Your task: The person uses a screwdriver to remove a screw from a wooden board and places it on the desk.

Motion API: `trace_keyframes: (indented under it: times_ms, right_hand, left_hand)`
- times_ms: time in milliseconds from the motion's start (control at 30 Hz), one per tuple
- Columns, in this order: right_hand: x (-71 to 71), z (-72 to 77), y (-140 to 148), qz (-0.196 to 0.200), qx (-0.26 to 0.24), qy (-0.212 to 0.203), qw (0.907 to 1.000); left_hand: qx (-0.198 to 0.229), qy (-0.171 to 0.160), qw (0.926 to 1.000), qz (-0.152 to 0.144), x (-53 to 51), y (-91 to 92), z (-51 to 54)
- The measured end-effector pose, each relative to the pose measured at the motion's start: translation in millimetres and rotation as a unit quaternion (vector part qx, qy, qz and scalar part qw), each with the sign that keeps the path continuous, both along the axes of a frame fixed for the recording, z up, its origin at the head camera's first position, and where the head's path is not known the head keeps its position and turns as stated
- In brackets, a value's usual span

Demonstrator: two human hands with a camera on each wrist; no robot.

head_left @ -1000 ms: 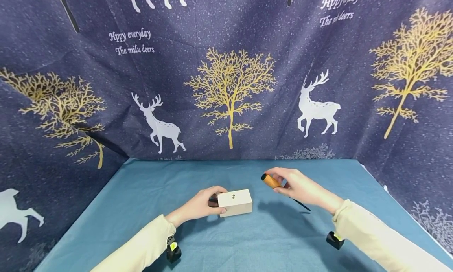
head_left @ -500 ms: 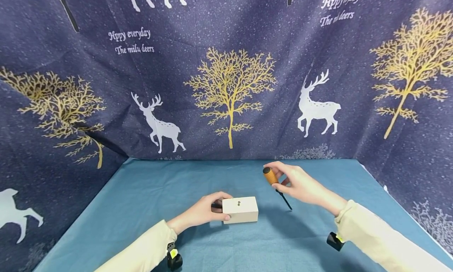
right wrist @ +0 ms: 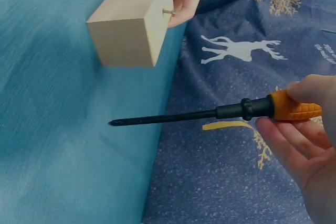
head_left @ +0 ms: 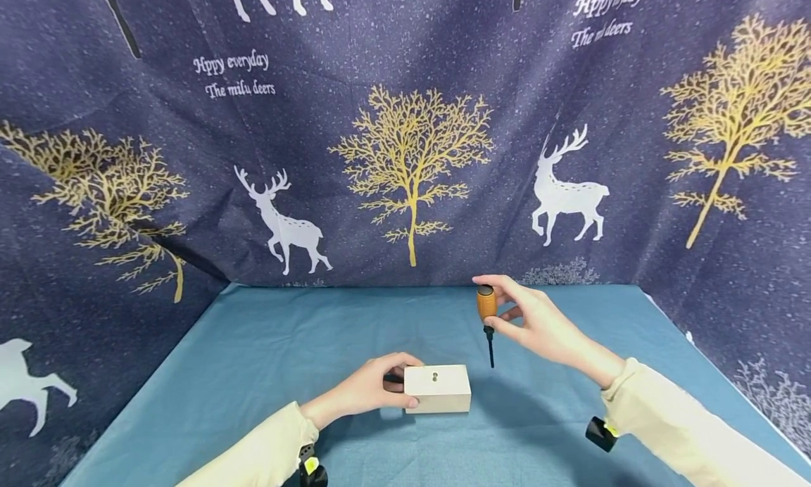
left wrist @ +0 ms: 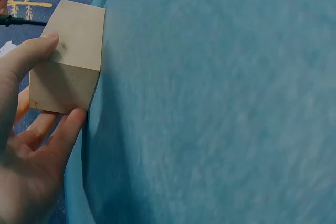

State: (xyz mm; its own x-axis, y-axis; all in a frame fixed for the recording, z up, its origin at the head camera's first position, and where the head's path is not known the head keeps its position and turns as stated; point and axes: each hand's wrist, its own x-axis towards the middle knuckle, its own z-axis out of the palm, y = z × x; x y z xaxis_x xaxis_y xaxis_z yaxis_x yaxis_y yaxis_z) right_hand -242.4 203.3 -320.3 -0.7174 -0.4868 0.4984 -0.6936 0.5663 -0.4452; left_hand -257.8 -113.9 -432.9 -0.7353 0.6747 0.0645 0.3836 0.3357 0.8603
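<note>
Orange-black screwdriver (right wrist: pixel 245 109), cream block (head_left: pixel 438 397), deer-print backdrop (head_left: pixel 405 65)

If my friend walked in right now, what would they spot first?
Probably the orange-handled screwdriver, pointing down in the right hand above the blue cloth. Next, the pale wooden block with a screw sticking from its top, held by the left hand. Behind, gold trees and white deer brighten the dark backdrop.

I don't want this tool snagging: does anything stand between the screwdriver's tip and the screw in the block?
No other object visibly stands between the screwdriver and the screw. The left hand holds the block by the end away from the screwdriver. I cannot tell whether the tip sits above the block's edge.
</note>
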Motion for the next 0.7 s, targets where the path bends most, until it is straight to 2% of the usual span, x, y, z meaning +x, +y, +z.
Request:
trace_keyframes:
  times_ms: [333,700]
  right_hand:
    - [6.2,4.8,-7,-0.019,-0.097,0.031,0.9946]
    - [19.7,6.0,-21,0.037,-0.204,-0.02,0.9781]
  left_hand:
    - [0.008,-0.004,0.9999,-0.011,11.7,6.8,2.7]
    - [0.002,0.005,1.0,-0.002,12.6,8.2,0.5]
